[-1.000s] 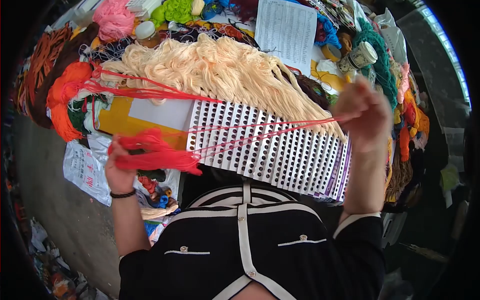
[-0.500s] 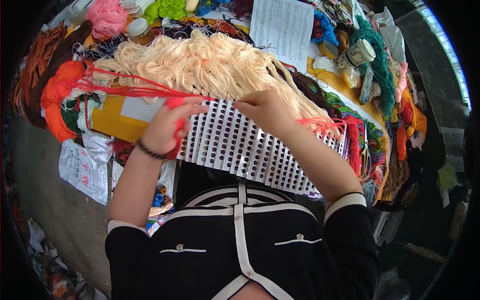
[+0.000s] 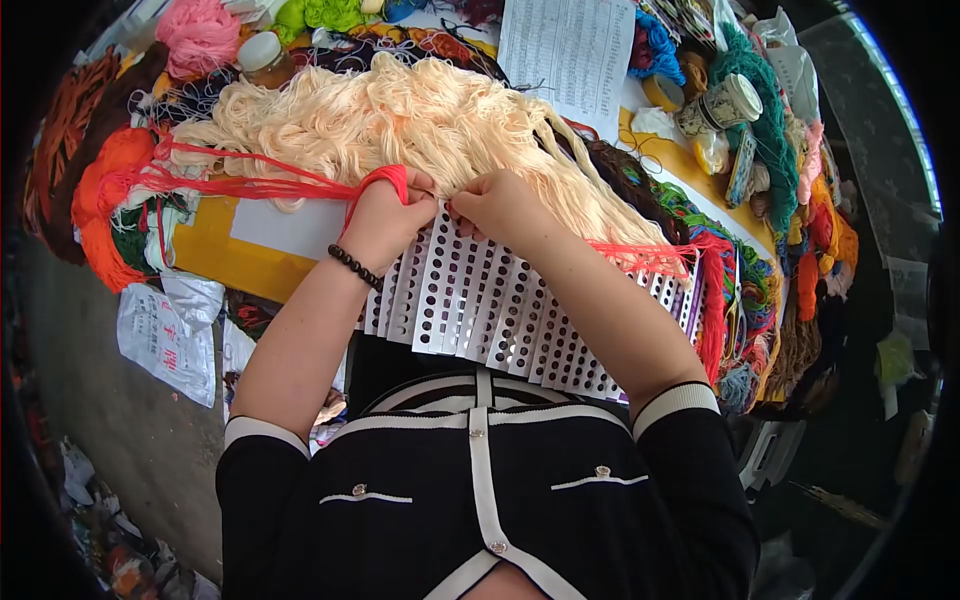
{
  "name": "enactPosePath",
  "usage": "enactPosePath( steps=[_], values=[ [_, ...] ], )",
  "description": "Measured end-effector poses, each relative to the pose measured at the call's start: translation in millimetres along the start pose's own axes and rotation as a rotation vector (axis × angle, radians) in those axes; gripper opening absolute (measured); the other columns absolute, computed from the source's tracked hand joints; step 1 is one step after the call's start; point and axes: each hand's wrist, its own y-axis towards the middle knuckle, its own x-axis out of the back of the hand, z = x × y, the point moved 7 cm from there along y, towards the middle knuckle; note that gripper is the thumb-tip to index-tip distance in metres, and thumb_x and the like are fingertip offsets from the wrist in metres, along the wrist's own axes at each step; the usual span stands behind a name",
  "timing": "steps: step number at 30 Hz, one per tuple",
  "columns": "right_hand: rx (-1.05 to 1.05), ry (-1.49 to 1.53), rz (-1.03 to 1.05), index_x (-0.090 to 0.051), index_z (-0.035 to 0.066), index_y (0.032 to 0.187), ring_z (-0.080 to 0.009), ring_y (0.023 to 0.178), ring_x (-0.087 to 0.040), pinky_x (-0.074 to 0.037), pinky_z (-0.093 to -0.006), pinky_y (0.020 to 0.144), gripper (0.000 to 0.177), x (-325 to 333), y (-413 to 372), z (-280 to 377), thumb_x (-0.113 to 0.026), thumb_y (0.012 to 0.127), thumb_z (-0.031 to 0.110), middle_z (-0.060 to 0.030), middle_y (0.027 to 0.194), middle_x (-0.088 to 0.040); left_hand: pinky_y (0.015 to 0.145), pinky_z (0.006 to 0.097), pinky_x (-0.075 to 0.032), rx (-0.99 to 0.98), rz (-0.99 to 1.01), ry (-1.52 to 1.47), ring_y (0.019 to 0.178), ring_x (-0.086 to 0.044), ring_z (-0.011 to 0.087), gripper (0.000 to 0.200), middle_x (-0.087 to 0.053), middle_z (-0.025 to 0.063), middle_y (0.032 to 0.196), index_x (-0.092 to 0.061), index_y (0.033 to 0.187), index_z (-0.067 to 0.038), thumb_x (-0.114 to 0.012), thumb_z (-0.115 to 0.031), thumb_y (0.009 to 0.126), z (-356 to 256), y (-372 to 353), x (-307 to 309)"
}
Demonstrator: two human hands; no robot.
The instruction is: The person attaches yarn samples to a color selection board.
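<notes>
White strips punched with rows of round holes [image 3: 437, 285] lie overlapped like a fan at the near edge of the table. My left hand [image 3: 388, 218] is closed, with a bundle of red thread [image 3: 385, 180] looped over its fingers and running left. Close beside it, my right hand [image 3: 500, 208] pinches at the top end of one strip. The fingertips of both hands nearly meet there; exactly what lies between them is too small to make out. Behind the hands spreads a large heap of cream thread [image 3: 400, 120]. More red thread [image 3: 640, 258] lies across the strips' right end.
An orange-red skein [image 3: 100, 205] hangs at the left. At the back are a printed sheet [image 3: 565, 60], a lidded jar [image 3: 264, 58] and a patterned paper cup [image 3: 722, 103]. Coloured skeins surround the table, and a white plastic bag [image 3: 165, 340] hangs at its left edge.
My left hand has moved right and up to the strips' top end, drawing the red thread along. My right hand has shifted slightly left. One strip now stands out between them.
</notes>
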Motion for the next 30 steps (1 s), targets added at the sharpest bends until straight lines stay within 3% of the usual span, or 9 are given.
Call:
enactPosePath(
  steps=[9,12,15,16,19,21,23,27,30],
  values=[
    [0.189,-0.198,-0.078,-0.063,-0.001,0.075,-0.0111,0.060,-0.059,-0.048,-0.0228,0.059,0.023,-2.8,-5.2,12.0,-0.052,0.084,0.018,-0.0043,0.065,-0.061,0.058,0.0221,-0.044,0.050,0.063,0.043,0.071,-0.058,0.0094,0.026,-0.063,0.0057,0.084,-0.052,0.102,0.002,-0.059,-0.002,0.076,-1.1,1.4,-4.3],
    [0.121,-0.076,-0.021,-0.061,0.000,0.080,-0.0109,0.063,-0.058,-0.047,-0.0226,0.060,0.019,-0.6,-11.3,9.2,-0.052,0.085,0.016,-0.0042,0.069,-0.062,0.060,0.0216,-0.045,-0.082,0.087,0.197,0.073,-0.058,0.0095,0.026,-0.063,0.0055,0.082,-0.052,0.102,0.002,-0.058,-0.002,0.077,-6.4,3.7,2.3],
    [0.066,0.256,-0.033,-0.058,0.000,0.091,-0.0110,0.066,-0.058,-0.047,-0.0232,0.061,0.017,1.7,-11.5,0.7,-0.050,0.086,0.014,-0.0043,0.073,-0.062,0.061,0.0201,-0.045,-0.184,0.029,0.101,0.075,-0.058,0.0087,0.024,-0.063,0.0054,0.084,-0.053,0.102,0.001,-0.059,-0.003,0.079,-26.2,-6.1,14.8],
    [0.084,0.214,-0.024,-0.056,0.000,0.095,-0.0108,0.066,-0.058,-0.047,-0.0230,0.060,0.017,1.1,-9.6,-2.1,-0.049,0.087,0.013,-0.0047,0.075,-0.062,0.063,0.0187,-0.045,-0.004,0.045,-0.268,0.075,-0.058,0.0079,0.021,-0.063,0.0051,0.085,-0.054,0.101,-0.001,-0.060,-0.005,0.081,-21.6,-11.3,13.3],
    [0.088,0.304,-0.020,-0.055,0.001,0.098,-0.0104,0.066,-0.058,-0.047,-0.0223,0.060,0.016,-0.9,-8.4,-7.1,-0.048,0.087,0.010,-0.0050,0.075,-0.062,0.063,0.0174,-0.044,-0.006,0.188,-0.564,0.074,-0.058,0.0072,0.017,-0.063,0.0044,0.086,-0.054,0.100,-0.003,-0.059,-0.005,0.084,-26.8,-13.5,-3.1],
    [0.074,0.437,-0.021,-0.055,0.002,0.097,-0.0102,0.065,-0.058,-0.047,-0.0218,0.060,0.014,2.5,-13.6,-1.5,-0.048,0.087,0.009,-0.0050,0.075,-0.062,0.064,0.0184,-0.044,0.011,0.185,-0.486,0.074,-0.058,0.0080,0.015,-0.063,0.0050,0.086,-0.054,0.100,-0.001,-0.056,-0.002,0.085,-21.0,-9.4,-7.8],
    [-0.011,0.587,0.048,-0.055,0.003,0.096,-0.0103,0.067,-0.058,-0.047,-0.0211,0.062,0.013,8.3,-23.6,1.5,-0.048,0.087,0.007,-0.0055,0.078,-0.063,0.063,0.0192,-0.047,-0.141,0.125,-0.231,0.074,-0.059,0.0086,0.016,-0.064,0.0064,0.084,-0.055,0.098,0.002,-0.059,-0.001,0.083,-20.4,-6.0,-10.0],
    [-0.027,0.617,0.003,-0.055,0.003,0.097,-0.0106,0.069,-0.059,-0.047,-0.0207,0.063,0.013,4.0,-17.7,-7.4,-0.048,0.087,0.007,-0.0063,0.081,-0.062,0.067,0.0200,-0.048,-0.221,0.028,-0.245,0.078,-0.061,0.0103,0.018,-0.064,0.0071,0.085,-0.054,0.101,0.004,-0.058,-0.001,0.084,-29.3,-13.5,-6.0],
    [0.003,0.611,0.023,-0.055,0.002,0.097,-0.0107,0.069,-0.058,-0.047,-0.0206,0.063,0.013,-1.5,-12.6,-7.4,-0.049,0.086,0.006,-0.0069,0.084,-0.062,0.068,0.0187,-0.048,-0.112,0.086,-0.405,0.080,-0.062,0.0103,0.023,-0.064,0.0078,0.093,-0.052,0.107,0.003,-0.057,-0.001,0.084,-23.1,-16.8,-6.4]
  ],
)
